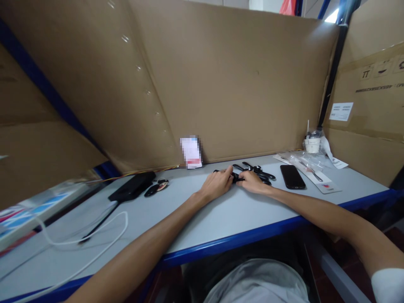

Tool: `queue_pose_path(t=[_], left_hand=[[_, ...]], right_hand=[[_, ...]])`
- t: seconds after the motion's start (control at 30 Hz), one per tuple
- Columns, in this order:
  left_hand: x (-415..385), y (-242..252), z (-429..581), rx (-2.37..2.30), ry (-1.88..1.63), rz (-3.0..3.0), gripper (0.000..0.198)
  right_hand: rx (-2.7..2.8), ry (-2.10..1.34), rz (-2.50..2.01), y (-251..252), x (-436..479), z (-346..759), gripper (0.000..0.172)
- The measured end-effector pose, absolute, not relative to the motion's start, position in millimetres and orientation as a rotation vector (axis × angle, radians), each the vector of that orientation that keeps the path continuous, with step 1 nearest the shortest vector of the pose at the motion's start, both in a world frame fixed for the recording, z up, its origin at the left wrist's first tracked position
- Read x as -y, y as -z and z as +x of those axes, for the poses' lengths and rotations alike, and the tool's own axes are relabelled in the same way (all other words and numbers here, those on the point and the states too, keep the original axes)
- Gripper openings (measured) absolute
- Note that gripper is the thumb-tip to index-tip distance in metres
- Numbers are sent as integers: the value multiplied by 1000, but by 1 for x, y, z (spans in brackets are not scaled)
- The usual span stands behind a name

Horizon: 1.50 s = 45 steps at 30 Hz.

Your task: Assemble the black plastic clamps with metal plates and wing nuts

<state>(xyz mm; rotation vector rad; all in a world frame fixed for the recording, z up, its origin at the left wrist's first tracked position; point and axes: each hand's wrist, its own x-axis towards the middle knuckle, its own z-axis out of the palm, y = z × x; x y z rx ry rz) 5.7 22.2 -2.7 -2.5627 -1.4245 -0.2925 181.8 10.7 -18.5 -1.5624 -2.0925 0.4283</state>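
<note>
My left hand [218, 183] and my right hand [252, 182] are close together over the grey table [202, 223]. The fingers of both are curled round a small black object [235, 178], mostly hidden by them, so its kind cannot be made out. Just behind and beside my right hand lie several glossy black elongated pieces [268, 175]. One piece is partly covered by that hand. A black phone [293, 176] rests flat to the right of them.
A blurred-out upright phone-like item [191, 152] leans on the cardboard wall [233, 84]. At the left are a black case [132, 187], small dark items [156, 187] and a white cable [124, 227]. Clear packaging [304, 160] and a lidded cup [312, 143] stand at right.
</note>
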Motion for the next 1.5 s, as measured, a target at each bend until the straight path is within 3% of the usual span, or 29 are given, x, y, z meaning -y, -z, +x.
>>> queue_pose_path(t=[0.2, 0.53, 0.77, 0.97, 1.27, 1.5], left_hand=[[-24, -3, 0, 1171, 168, -2641, 18], [-25, -10, -5, 1161, 80, -2635, 18], [-24, -11, -4, 1130, 119, -2642, 27], [-26, -4, 0, 1417, 237, -2562, 31], [-24, -4, -2, 1305, 95, -2582, 30], [-27, 1, 1, 1492, 223, -2587, 49]], right_hand=[[2079, -445, -1558, 16, -10, 182, 10], [2094, -442, -1550, 18, -11, 183, 9], [2114, -415, -1533, 18, -11, 183, 11], [2129, -416, -1522, 18, -8, 183, 11], [2106, -382, -1542, 20, -11, 182, 8], [2144, -316, -1527, 21, -9, 182, 11]])
